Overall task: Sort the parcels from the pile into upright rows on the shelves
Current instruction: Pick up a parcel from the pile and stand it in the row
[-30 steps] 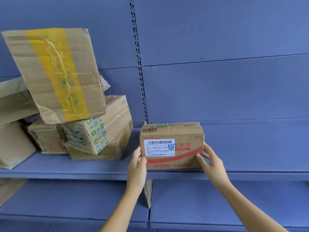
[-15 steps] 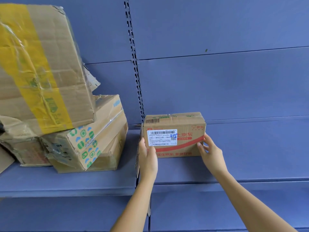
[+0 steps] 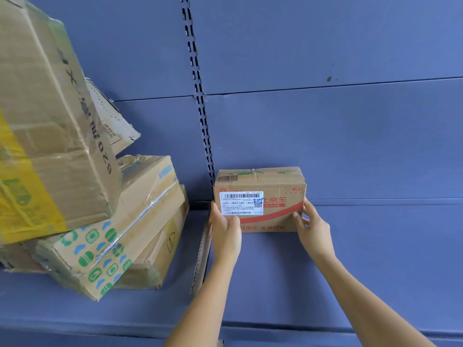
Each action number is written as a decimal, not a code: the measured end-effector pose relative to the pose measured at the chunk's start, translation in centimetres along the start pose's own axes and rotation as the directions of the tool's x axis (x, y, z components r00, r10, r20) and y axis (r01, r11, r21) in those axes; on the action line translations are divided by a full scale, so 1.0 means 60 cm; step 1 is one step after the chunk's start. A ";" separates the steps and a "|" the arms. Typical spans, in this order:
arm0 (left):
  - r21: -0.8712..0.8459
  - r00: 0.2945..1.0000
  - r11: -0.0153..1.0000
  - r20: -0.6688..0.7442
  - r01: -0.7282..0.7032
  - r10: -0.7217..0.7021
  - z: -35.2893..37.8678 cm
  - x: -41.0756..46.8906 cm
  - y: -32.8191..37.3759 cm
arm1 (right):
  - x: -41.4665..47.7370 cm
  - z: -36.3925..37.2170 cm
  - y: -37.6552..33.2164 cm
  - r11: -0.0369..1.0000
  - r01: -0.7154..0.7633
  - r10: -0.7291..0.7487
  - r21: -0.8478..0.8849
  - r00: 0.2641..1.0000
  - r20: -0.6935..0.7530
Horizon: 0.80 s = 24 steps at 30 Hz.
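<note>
Blue shelf bears parcel between left hand and right hand.

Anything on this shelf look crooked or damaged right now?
Yes. The pile on the left is askew: the big yellow-taped box sits tilted on crushed boxes, with a torn flap sticking out. The labelled parcel between both hands stands square.

Parcel on shelf, right of pile.
</note>
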State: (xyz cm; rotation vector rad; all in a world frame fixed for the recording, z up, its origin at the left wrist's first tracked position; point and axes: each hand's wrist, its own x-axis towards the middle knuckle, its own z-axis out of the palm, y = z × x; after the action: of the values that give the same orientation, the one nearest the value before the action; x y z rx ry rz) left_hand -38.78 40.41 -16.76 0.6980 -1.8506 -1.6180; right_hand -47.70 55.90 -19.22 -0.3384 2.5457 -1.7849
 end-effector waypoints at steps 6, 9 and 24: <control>0.006 0.999 1.000 0.033 0.029 -0.029 0.010 0.044 -0.010 | 0.031 0.015 -0.001 1.000 -0.001 0.001 -0.004 1.000 -0.022; 0.015 0.999 0.999 0.027 0.030 -0.031 0.016 0.052 -0.011 | 0.040 0.021 0.003 1.000 0.001 -0.001 -0.009 0.999 -0.037; 0.049 1.000 0.999 0.030 0.006 -0.007 0.018 0.052 -0.014 | 0.041 0.025 0.009 1.000 -0.006 0.006 0.002 0.999 -0.039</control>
State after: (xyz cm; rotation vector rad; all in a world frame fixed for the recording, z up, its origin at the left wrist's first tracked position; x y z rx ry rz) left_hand -41.72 38.85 -17.44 0.7046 -1.9167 -1.6007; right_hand -49.97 54.23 -19.94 -0.2977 2.5684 -1.8093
